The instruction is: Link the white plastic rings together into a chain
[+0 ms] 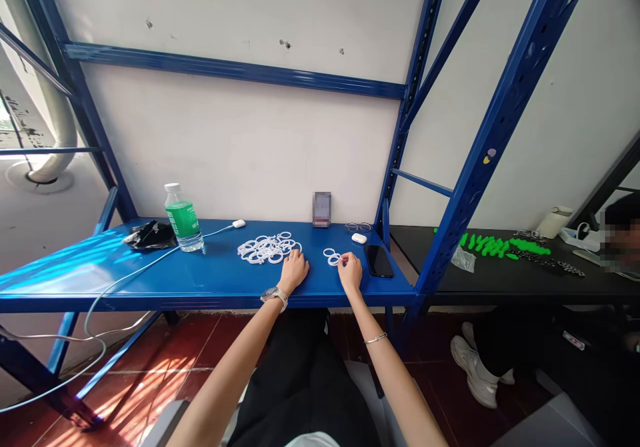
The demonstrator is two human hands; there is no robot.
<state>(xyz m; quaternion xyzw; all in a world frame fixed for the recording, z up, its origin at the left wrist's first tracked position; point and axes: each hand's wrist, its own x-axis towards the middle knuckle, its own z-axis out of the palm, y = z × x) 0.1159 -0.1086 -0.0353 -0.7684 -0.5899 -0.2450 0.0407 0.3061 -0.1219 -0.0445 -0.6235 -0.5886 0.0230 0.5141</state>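
Both hands are down on the blue bench (150, 280). The left hand (294, 270), wristwatch (274, 294) showing, lies palm down with its fingers (295, 255) spread loosely and holding nothing; the tips sit right at the near edge of the pile of white rings (267, 247). The right hand (350, 272) is just beside the small cluster of rings (331, 256), which lies apart from the pile. Its fingers (342, 260) curl in against that cluster, touching it, but I cannot tell whether they have pinched a ring or only rest on it.

These rings look thin, plastic and very light, stiff enough to keep their shape. They are probably slick on painted metal and likely to skate if nudged. In the pile they overlap, so one may drag its neighbours along. The best hold looks like a thumb-and-forefinger pinch across the band of a loose ring at the edge.

Around them are a water bottle (183, 218) to the left, a black phone (379, 260) just right of the right hand, and a white earbud case (359, 238) and glasses (357, 226) behind. Green parts (493, 245) lie well apart on the neighbouring black bench (500, 284).
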